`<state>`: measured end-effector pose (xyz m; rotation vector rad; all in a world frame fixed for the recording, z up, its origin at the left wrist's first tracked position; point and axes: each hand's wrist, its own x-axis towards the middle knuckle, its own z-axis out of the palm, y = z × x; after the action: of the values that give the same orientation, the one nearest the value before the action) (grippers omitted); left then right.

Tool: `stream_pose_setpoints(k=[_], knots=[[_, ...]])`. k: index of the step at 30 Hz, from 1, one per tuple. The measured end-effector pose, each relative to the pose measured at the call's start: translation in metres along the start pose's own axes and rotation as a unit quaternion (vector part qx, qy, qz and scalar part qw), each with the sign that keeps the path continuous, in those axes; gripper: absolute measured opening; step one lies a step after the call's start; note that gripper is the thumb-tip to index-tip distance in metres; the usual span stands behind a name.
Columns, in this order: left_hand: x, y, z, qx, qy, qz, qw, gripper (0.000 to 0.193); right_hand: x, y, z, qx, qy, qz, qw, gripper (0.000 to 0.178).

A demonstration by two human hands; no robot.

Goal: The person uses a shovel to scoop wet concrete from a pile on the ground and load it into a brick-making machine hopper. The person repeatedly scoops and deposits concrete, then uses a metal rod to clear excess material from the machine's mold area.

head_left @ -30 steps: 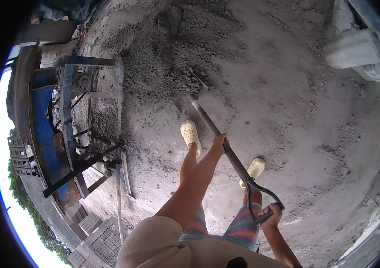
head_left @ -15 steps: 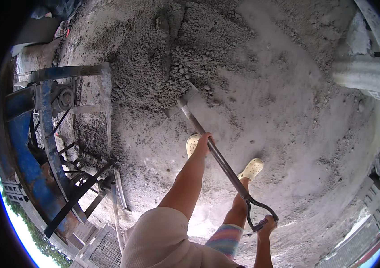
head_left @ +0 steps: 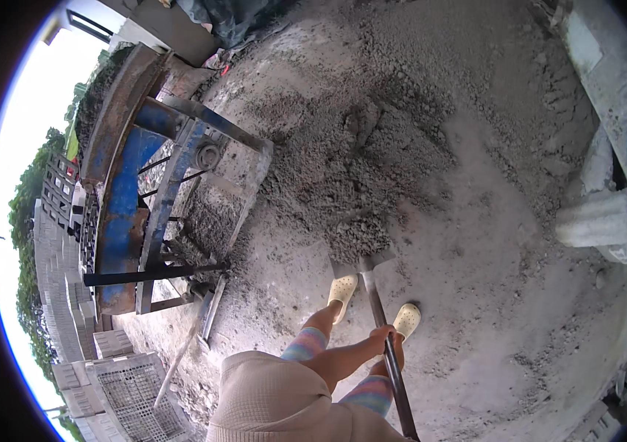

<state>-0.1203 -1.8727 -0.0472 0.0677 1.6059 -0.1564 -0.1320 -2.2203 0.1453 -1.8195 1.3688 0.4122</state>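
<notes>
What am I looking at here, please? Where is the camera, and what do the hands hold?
The camera sits on a person's head and looks down, so the round picture bends at its rim. You see the person's own body from above. The left hand grips the shovel on its long handle; the right hand is out of view. The blade is loaded with grey mix from the pile on the concrete ground. Two pale shoes stand beside the blade. A rusty blue metal machine stands to the left.

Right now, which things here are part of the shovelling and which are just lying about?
In use:
- shovel, its blade loaded with grey mix
- left hand gripping the shaft
- heap of grey mix

Lying about:
- blue metal machine frame
- stacked blocks
- pale concrete cylinder
</notes>
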Motion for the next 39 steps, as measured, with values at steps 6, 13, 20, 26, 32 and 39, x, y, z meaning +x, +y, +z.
stream_pose_setpoints(k=[6,13,20,26,32,39], knots=[[-0.097,-0.048,0.005,-0.005,-0.165,-0.004,0.986,0.013,-0.039,-0.048,0.039,0.036,-0.085,-0.031,0.995,0.012],[-0.113,0.019,-0.038,0.143,-0.098,0.010,0.985,0.012,-0.150,-0.041,0.101,0.127,-0.140,-0.090,0.978,0.012],[-0.225,0.232,-0.103,0.106,-0.026,0.169,0.980,0.004,-0.310,0.032,0.165,0.207,-0.202,-0.155,0.945,0.013],[-0.408,0.438,-0.151,0.036,-0.182,0.339,0.922,0.009,-0.414,0.065,0.192,0.279,-0.271,-0.278,0.878,0.013],[-0.568,0.567,-0.197,-0.045,-0.342,0.444,0.827,0.014,-0.560,-0.017,0.198,0.360,-0.364,-0.422,0.748,0.008],[-0.625,0.637,-0.284,-0.158,-0.495,0.416,0.746,0.018,-0.667,-0.066,0.177,0.260,-0.283,-0.627,0.677,0.022]])
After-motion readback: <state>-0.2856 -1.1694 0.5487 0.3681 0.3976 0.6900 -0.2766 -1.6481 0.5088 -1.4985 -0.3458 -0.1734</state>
